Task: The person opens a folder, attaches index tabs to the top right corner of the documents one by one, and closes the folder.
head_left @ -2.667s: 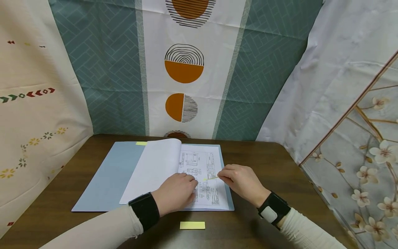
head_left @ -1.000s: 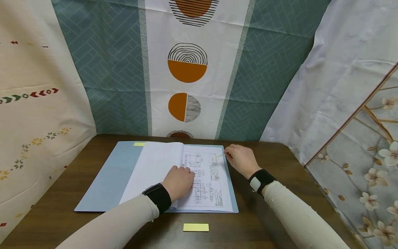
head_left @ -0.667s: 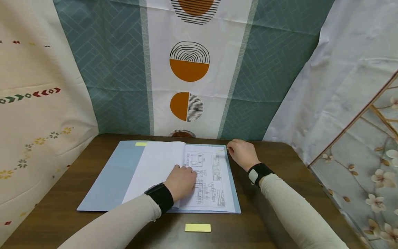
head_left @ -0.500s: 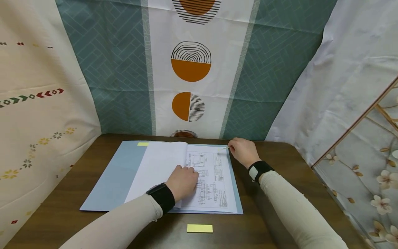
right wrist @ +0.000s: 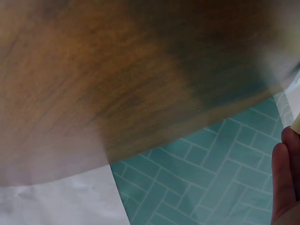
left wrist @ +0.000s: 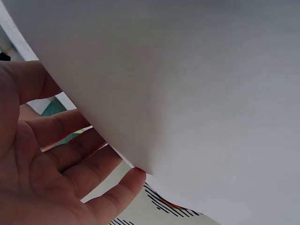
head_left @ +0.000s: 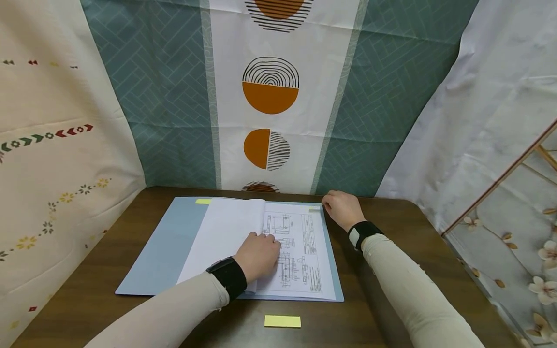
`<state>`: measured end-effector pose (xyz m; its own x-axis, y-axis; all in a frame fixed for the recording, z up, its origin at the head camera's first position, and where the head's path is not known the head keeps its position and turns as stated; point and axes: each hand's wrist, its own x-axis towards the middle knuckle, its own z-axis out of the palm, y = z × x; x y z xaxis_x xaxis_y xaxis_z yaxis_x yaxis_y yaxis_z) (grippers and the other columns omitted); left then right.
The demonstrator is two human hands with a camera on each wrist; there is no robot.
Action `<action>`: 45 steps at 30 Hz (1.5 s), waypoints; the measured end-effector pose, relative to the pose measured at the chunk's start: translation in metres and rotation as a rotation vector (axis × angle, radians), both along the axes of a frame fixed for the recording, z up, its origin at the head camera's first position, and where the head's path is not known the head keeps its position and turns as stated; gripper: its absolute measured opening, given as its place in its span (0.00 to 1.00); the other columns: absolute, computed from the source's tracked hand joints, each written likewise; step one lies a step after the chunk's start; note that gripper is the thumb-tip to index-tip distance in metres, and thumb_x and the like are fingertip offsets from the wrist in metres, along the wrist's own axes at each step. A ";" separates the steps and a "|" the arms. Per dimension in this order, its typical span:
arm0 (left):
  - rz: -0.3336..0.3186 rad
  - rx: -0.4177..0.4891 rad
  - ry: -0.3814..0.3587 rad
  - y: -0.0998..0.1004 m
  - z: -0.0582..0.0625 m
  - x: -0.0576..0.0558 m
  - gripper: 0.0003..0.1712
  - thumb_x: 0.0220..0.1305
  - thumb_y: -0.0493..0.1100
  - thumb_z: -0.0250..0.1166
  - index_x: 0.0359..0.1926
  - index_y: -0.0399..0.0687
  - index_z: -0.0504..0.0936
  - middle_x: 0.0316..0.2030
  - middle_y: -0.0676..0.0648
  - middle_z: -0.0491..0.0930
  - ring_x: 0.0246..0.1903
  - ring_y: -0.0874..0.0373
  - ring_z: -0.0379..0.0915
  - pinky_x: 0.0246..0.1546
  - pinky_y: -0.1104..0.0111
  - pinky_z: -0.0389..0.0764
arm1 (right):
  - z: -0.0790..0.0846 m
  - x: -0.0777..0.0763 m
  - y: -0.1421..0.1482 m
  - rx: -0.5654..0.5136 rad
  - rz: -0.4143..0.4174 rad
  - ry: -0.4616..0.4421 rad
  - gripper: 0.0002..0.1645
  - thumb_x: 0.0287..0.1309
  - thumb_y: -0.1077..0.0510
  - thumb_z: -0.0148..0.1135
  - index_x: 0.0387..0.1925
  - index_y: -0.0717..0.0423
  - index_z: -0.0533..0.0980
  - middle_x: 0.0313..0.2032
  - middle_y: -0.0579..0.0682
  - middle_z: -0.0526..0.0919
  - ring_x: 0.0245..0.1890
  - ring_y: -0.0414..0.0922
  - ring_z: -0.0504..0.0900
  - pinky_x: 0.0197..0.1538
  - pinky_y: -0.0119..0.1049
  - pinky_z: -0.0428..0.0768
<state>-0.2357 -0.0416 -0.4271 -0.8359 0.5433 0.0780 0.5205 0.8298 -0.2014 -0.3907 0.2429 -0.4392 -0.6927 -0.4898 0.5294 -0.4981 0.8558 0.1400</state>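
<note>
An open light-blue folder (head_left: pixel 152 256) lies on the table, holding white sheets with technical drawings (head_left: pixel 319 270) on the right and a turned-over blank page (head_left: pixel 217 237) on the left. My left hand (head_left: pixel 257 256) rests across the fold, its fingers loosely bent over the drawing. In the left wrist view, the fingertips (left wrist: pixel 136 176) meet the edge of a white sheet. At the page's top right corner, my right hand (head_left: pixel 344 211) pinches the end of a small yellow sticky note (head_left: pixel 314 209). Its yellow edge also shows by the fingers in the right wrist view.
A pad of yellow sticky notes (head_left: pixel 283 321) lies on the table in front of the folder. Another yellow note (head_left: pixel 203 201) sits at the folder's top edge on the left. The brown wooden table (head_left: pixel 391 270) ends at hanging patterned cloths (head_left: pixel 374 96).
My right hand has carried the sticky note from the middle of the drawing up to the top right corner, where it now lies flatter. My left hand has shifted slightly up the page.
</note>
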 end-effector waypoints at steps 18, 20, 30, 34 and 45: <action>0.003 0.011 0.011 -0.001 -0.001 0.002 0.19 0.64 0.53 0.63 0.49 0.47 0.85 0.41 0.46 0.84 0.39 0.53 0.80 0.44 0.57 0.77 | -0.011 -0.002 0.003 0.091 -0.046 -0.074 0.08 0.55 0.63 0.69 0.37 0.50 0.87 0.35 0.47 0.85 0.35 0.46 0.84 0.38 0.42 0.81; 0.003 0.010 0.011 -0.002 -0.002 0.001 0.19 0.64 0.53 0.63 0.49 0.47 0.86 0.40 0.46 0.84 0.38 0.53 0.79 0.43 0.57 0.77 | -0.012 -0.001 0.003 0.105 -0.047 -0.079 0.09 0.55 0.63 0.69 0.38 0.50 0.87 0.36 0.47 0.85 0.36 0.46 0.85 0.38 0.41 0.81; -0.023 0.043 0.038 -0.003 -0.004 0.000 0.16 0.64 0.50 0.62 0.45 0.46 0.86 0.37 0.46 0.83 0.38 0.52 0.80 0.39 0.58 0.77 | -0.014 0.000 0.003 0.149 -0.075 -0.085 0.11 0.58 0.64 0.66 0.40 0.50 0.88 0.35 0.45 0.85 0.35 0.44 0.84 0.38 0.38 0.80; -0.023 0.039 0.037 -0.002 -0.004 0.000 0.16 0.64 0.50 0.63 0.46 0.46 0.86 0.37 0.46 0.83 0.38 0.52 0.80 0.40 0.58 0.77 | -0.016 0.000 0.003 0.168 -0.084 -0.083 0.11 0.59 0.64 0.65 0.40 0.50 0.88 0.32 0.45 0.84 0.34 0.43 0.84 0.38 0.37 0.80; -0.022 0.040 0.039 -0.002 -0.004 0.000 0.17 0.65 0.50 0.62 0.46 0.46 0.86 0.37 0.46 0.83 0.37 0.52 0.79 0.39 0.59 0.77 | -0.016 0.000 0.002 0.181 -0.099 -0.099 0.08 0.58 0.61 0.66 0.36 0.50 0.88 0.28 0.44 0.81 0.29 0.42 0.81 0.34 0.36 0.78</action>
<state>-0.2355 -0.0435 -0.4309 -0.8197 0.5572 0.1327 0.5310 0.8260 -0.1890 -0.3902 0.2453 -0.4557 -0.7865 -0.4977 0.3657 -0.4318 0.8665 0.2505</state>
